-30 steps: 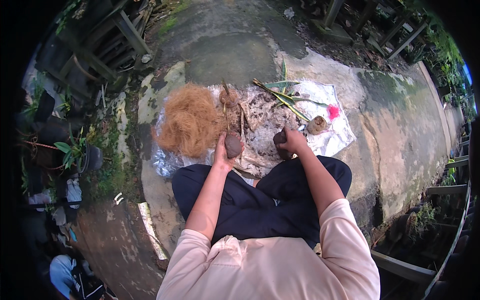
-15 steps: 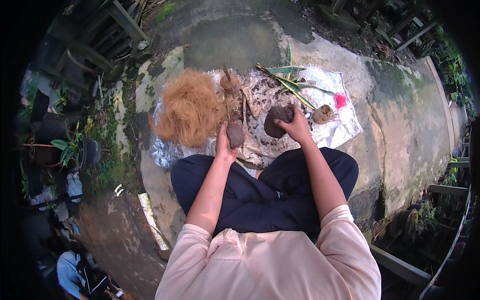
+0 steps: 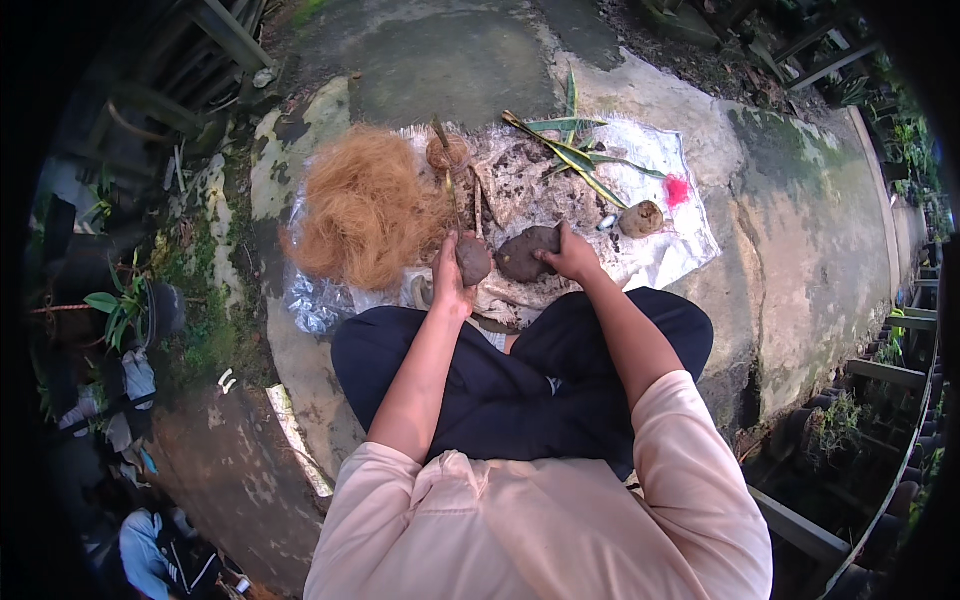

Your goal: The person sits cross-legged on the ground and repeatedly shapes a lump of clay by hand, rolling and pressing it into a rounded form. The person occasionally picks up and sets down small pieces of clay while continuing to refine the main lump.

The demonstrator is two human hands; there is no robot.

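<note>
My left hand (image 3: pixel 450 278) is closed around a round, dark mud ball (image 3: pixel 474 262). A thin stem (image 3: pixel 452 205) rises beside or out of it; I cannot tell which. With thumb and fingers, my right hand (image 3: pixel 577 257) grips a bigger lump of dark mud (image 3: pixel 524 256), tilted toward the ball with a small gap between them. Beyond my left hand sits a brown fibre-wrapped ball (image 3: pixel 449 152) with an upright leaf piece. A large heap of tan coconut fibre (image 3: pixel 365 205) lies to the left of that hand.
A soil-strewn white sack (image 3: pixel 680 240) lies under everything. Long green, yellow-edged leaves (image 3: pixel 575 155) spread at its far side. On the right are a tan round pot-like thing (image 3: pixel 641 219), pink string (image 3: pixel 677 190) and a small pale object (image 3: pixel 607 223). Clear plastic (image 3: pixel 318 303) edges the fibre.
My right hand has brought the mud lump leftward, close to the ball in my left hand. The small pale object by the pot-like thing now shows. My left hand keeps its hold.
</note>
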